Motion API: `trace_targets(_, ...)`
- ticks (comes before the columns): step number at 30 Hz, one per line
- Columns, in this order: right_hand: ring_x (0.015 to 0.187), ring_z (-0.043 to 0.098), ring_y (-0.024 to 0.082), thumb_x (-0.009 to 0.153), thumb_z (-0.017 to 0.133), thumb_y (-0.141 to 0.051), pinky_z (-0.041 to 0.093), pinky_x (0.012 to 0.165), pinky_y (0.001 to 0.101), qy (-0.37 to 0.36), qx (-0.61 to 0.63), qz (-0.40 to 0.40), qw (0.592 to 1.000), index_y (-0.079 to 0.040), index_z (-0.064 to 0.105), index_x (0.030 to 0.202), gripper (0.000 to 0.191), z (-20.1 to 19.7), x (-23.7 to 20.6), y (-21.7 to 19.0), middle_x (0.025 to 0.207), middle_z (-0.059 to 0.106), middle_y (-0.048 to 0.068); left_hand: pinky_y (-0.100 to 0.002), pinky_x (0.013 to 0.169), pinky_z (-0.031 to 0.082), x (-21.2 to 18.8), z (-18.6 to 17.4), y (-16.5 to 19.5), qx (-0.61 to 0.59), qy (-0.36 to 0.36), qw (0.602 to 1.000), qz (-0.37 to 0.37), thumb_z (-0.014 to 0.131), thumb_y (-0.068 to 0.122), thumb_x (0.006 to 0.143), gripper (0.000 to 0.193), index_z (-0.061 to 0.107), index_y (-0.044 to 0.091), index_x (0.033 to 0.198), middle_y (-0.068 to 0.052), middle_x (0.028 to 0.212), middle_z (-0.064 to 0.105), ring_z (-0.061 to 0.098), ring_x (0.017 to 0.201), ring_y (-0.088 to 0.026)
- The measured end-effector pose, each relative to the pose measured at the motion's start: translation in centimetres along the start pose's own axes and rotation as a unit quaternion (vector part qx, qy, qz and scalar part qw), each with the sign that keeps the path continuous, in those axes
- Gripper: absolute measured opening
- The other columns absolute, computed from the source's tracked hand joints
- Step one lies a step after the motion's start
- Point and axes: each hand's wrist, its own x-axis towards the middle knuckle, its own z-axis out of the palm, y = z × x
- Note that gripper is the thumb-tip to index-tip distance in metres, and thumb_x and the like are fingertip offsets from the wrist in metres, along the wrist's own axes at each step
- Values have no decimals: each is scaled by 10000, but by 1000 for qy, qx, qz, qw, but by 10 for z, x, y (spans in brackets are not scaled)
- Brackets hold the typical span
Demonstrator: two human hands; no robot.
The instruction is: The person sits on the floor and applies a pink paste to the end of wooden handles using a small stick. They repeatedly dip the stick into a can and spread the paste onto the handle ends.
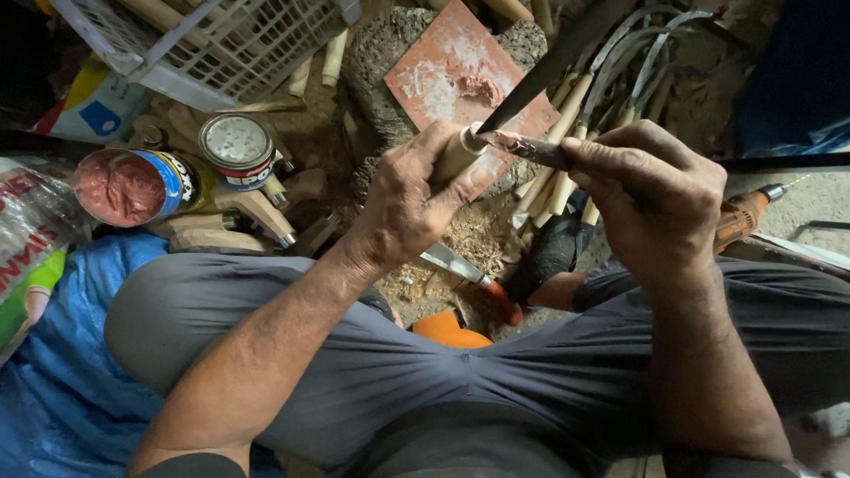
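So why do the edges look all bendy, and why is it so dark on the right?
Head view: the wide lens curves the edges, bowing the white crate; the top right corner falls into deep shadow; light falls evenly on the left hand, right hand and open tin of pink paste, all sharp.

Dim overall, lit softly from above and ahead. Brightest on the pale terracotta tile smeared with white [456,75] and the white plastic lattice crate [221,44]. Deep shadow in the upper right corner and along the bottom edge. Mild glare on the round silver tin lid [235,142]. Wide-angle bending at the edges; slight softness on the hands.
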Motion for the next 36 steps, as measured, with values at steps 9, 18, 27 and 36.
trace_targets(9, 611, 635, 183, 986, 850, -52, 481, 495, 314, -28, -285, 114, 951, -55, 824, 1064, 83, -11, 6, 10, 873, 739, 118, -350, 611, 532, 2, 1, 6, -68, 7, 998, -14, 638, 158, 1055, 138, 530, 85, 1102, -41, 815, 573, 609, 705, -167)
trace_targets(18, 819, 674, 180, 970, 807, -40, 537, 671, 288, 39, -65, 20, 997, -27, 746, 1189, 228, -16, 3, -20, 1007, 699, 125, -403, 674, 500, 1, -2, 2, 1, 46, 999, -28, 709, 170, 1058, 192, 560, 87, 1145, -68, 782, 552, 619, 731, -215)
trace_targets(27, 793, 700, 112, 1040, 827, -41, 560, 613, 213, 8, -81, -24, 996, -105, 761, 1294, 270, 0, -13, -9, 1000, 717, 96, -367, 825, 636, -3, 4, 2, 59, 90, 994, -2, 711, 165, 1053, 253, 574, 93, 1254, -92, 1083, 691, 743, 984, -241)
trace_targets(36, 768, 680, 122, 1035, 843, -35, 523, 603, 245, 11, -90, -33, 995, -107, 762, 1291, 279, 1, -8, -17, 992, 715, 100, -385, 822, 629, -5, 6, 2, 105, 85, 991, 9, 718, 168, 1041, 272, 566, 71, 1245, -113, 1068, 667, 726, 996, -270)
